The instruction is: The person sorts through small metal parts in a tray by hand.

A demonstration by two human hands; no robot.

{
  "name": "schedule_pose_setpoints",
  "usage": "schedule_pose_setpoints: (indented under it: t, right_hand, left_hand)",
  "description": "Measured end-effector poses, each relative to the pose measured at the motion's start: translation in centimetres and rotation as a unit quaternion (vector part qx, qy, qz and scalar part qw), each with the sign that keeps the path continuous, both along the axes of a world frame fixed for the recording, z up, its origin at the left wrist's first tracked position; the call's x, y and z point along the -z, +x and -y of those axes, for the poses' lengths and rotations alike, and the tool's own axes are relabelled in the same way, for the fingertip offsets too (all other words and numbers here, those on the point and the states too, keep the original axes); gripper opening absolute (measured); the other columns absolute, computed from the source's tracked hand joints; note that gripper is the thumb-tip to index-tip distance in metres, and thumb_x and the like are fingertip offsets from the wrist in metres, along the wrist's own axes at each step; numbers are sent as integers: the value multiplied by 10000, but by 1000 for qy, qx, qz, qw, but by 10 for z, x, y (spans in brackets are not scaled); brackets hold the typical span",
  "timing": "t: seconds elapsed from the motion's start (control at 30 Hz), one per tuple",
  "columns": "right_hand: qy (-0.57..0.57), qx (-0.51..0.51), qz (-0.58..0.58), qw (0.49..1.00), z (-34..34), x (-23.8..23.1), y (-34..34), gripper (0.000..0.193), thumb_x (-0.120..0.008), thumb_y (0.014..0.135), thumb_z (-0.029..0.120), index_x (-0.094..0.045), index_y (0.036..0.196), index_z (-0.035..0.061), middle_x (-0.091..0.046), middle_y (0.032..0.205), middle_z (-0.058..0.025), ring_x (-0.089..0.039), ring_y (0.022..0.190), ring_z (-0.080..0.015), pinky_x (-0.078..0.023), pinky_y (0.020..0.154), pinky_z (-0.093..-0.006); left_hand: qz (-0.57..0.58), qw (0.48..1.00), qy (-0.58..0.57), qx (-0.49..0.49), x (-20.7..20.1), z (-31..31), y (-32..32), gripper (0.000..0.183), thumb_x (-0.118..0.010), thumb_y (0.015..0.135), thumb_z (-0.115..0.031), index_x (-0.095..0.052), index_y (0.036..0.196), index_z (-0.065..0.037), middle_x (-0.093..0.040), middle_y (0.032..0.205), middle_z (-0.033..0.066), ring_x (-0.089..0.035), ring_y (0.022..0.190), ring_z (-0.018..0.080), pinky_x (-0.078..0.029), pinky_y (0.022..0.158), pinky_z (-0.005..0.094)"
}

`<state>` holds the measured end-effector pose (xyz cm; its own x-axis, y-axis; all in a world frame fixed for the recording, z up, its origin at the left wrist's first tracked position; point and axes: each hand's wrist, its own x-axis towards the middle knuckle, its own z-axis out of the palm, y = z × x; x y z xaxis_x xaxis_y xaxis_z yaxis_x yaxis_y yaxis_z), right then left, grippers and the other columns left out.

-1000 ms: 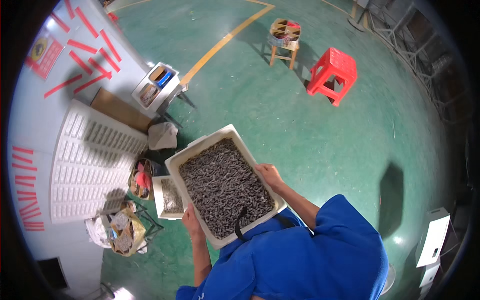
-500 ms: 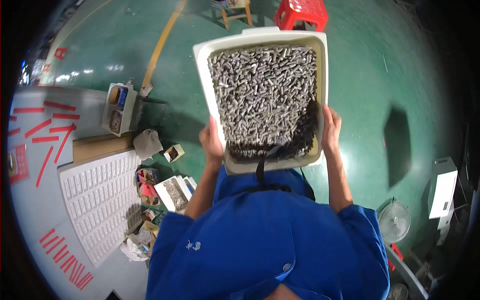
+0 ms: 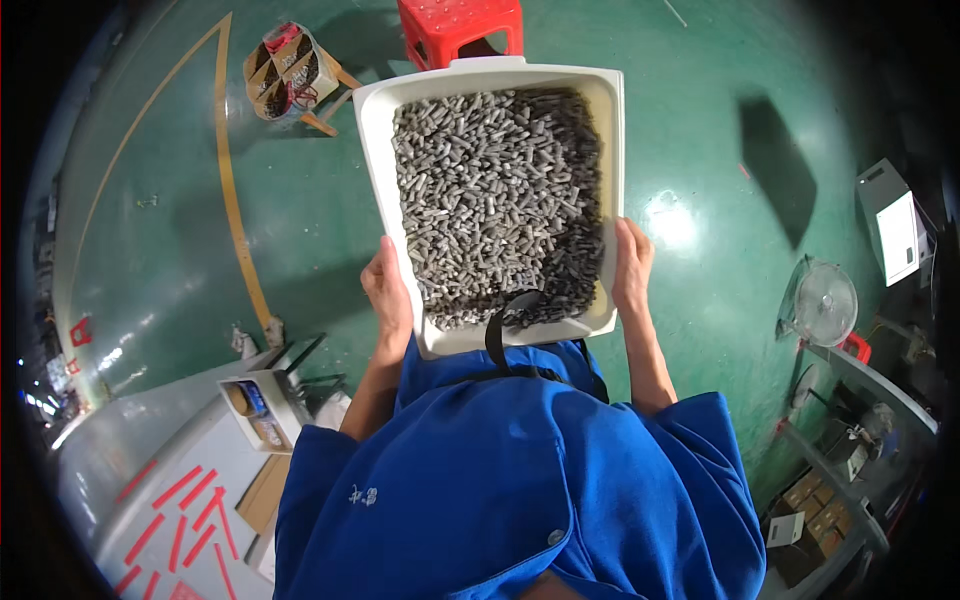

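A deep white plastic tub [image 3: 610,130] is held out in front of my body, over the floor. Many small grey cylindrical pieces [image 3: 480,190] cover its bottom, loosely heaped. My left hand [image 3: 388,290] grips the tub's left wall, thumb near the rim and fingers hidden below. On the opposite wall my right hand [image 3: 632,265] holds it the same way. A black strap [image 3: 495,340] runs from my waist to the tub's near edge, with a dark rounded end over the pieces.
Just beyond the tub stands a red plastic stool [image 3: 460,32]. Left of it, a wooden stool [image 3: 319,124] bears a divided box [image 3: 295,72]. A grey table with red strips [image 3: 145,540] and a white bin [image 3: 290,408] lie lower left. Right are a fan [image 3: 826,303] and metal shelving [image 3: 870,385].
My view has turned to the right: the table has slid to the lower left, the stools leftward and the fan upward. Both hands still hold the tub.
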<state>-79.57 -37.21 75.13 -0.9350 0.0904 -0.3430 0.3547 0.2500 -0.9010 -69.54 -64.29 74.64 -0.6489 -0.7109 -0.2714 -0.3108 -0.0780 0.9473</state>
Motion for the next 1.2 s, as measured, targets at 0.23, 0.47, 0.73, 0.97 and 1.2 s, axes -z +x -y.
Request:
schedule_pose_setpoints:
  t: [0.23, 0.47, 0.73, 0.97, 1.2]
  right_hand:
    - [-84, 93, 36, 991, 41, 40, -154, 289, -520, 864, 290, -553, 762, 22, -444, 672, 56, -369, 654, -50, -310, 603, -205]
    - [-153, 214, 89, 961, 44, 34, -162, 300, -508, 853, 303, -597, 866, 17, -525, 777, 28, -426, 723, -58, -356, 657, -222]
    - [4, 228, 106, 968, 20, -13, -153, 328, -461, 846, 311, -578, 801, 8, -376, 639, 42, -314, 593, -58, -267, 514, -243]
    - [-44, 186, 79, 978, -90, -29, -141, 392, -423, 832, 263, -582, 955, -73, -563, 812, -59, -468, 751, -136, -372, 723, -259]
    - [-62, 200, 164, 964, -147, -28, -141, 330, -479, 827, 236, -603, 904, -60, -588, 795, -55, -495, 753, -127, -392, 732, -248]
  left_hand:
    - [56, 987, -35, 148, 33, 59, -212, 467, -469, 900, -302, -303, 559, -29, -256, 541, -40, -226, 529, 74, -197, 457, 277]
    - [91, 974, -84, 192, 4, 66, -248, 481, -461, 898, -321, -389, 561, 14, -274, 496, 11, -252, 508, 87, -239, 450, 303]
    - [127, 964, -148, 179, -30, 27, -232, 510, -434, 902, -343, -365, 571, 39, -286, 476, 56, -257, 492, 126, -248, 460, 339]
    - [125, 941, -263, 174, -64, -77, -227, 567, -421, 904, -379, -287, 519, 16, -263, 455, 38, -247, 468, 118, -217, 440, 351]
    - [176, 917, -280, 222, -71, -133, -235, 532, -416, 900, -389, -448, 604, 53, -405, 483, 116, -350, 475, 188, -327, 492, 363]
